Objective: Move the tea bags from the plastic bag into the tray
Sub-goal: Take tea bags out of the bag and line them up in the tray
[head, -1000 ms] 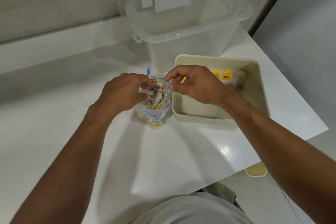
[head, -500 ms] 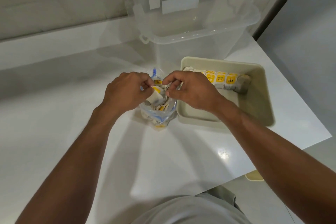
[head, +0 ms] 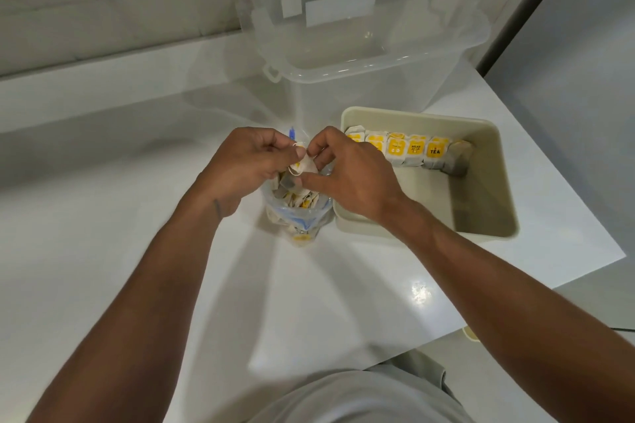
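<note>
A clear plastic bag (head: 298, 216) with a blue zip stands open on the white counter, holding several tea bags. Just above its mouth a single tea bag (head: 305, 165) with its string is pinched between my left hand (head: 240, 165) and my right hand (head: 350, 168), fingertips of both curled onto it. To the right stands the beige tray (head: 494, 182), with a row of several tea bags (head: 409, 150) with yellow tags lined along its far wall.
A large clear plastic bin (head: 364, 41) stands behind the tray and bag. The counter's right edge (head: 591, 271) runs diagonally close to the tray. A small beige object (head: 470, 333) shows below the counter edge.
A tea bag has come up out of the plastic bag; both hands have closed together on it above the bag's mouth. The camera view shifted slightly.
</note>
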### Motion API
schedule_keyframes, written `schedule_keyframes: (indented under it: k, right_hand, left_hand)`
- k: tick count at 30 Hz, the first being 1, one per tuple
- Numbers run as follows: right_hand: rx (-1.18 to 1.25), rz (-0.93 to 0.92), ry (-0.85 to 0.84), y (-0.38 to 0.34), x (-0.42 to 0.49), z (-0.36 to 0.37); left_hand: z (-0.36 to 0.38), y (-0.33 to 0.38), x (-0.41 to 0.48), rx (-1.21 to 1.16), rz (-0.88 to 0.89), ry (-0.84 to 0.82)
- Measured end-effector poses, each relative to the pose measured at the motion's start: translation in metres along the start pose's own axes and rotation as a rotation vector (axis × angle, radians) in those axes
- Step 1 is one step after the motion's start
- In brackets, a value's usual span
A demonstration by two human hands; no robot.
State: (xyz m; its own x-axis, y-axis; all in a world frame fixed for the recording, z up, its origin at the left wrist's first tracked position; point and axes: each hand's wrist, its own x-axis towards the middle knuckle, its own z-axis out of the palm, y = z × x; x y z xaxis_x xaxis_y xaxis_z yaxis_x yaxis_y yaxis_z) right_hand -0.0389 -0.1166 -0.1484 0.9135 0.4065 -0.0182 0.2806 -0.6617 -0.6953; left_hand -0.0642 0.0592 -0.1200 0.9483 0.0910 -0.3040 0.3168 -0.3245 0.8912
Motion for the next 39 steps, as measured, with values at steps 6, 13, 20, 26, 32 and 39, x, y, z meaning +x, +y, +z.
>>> schedule_keyframes:
  k: [6,13,20,26,32,39]
  right_hand:
    - [0.322,0.089,-0.112,0.007,0.002,-0.007]
    - [0.508,0.199,-0.089,0.011,0.001,-0.018]
    - [0.571,0.168,-0.253,0.012,0.004,-0.038]
    - [0.553,0.14,-0.174,0.01,0.011,-0.038]
    - [0.568,0.166,-0.167,0.022,0.005,-0.057]
    - [0.325,0.185,0.044,0.056,0.003,-0.085]
  left_hand:
    - [-0.008,-0.002,0.003,0.052,0.021,0.046]
    - [-0.013,-0.001,0.008,0.208,0.053,0.036]
    - [-0.016,0.002,0.013,0.284,0.037,-0.02]
    - [-0.012,0.018,0.006,0.213,0.099,-0.17]
    - [-0.007,0.03,0.012,0.2,0.136,-0.176]
    - [0.022,0.045,0.028,0.495,0.295,-0.168]
